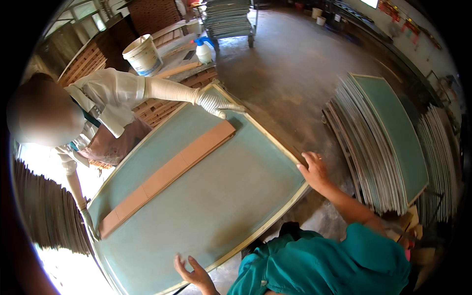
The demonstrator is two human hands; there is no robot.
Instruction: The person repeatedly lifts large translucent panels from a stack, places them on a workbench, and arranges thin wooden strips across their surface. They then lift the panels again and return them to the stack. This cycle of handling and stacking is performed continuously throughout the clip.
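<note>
Before me lies a large rectangular panel (231,182) with a green-grey mesh-like surface and a pale wooden rim. A long, flat terracotta-coloured stack of strips (167,178) rests across it. My right hand (316,171) is at the panel's right edge, thumb and fingers apart; whether it touches the rim I cannot tell. Over the near rim, my left hand (195,276) has its fingers spread, slightly blurred, holding nothing. Across from me, a co-worker's gloved hand (216,104) lies on the far corner. Their other gloved hand (89,226) is by the strips' left end.
Stacked similar panels (388,142) stand on the right. At the back are a white bucket (142,55), a blue-topped spray bottle (203,51) and a loaded rack (227,22). More thin panels (42,206) stand at the left. Brown strips are piled behind the co-worker.
</note>
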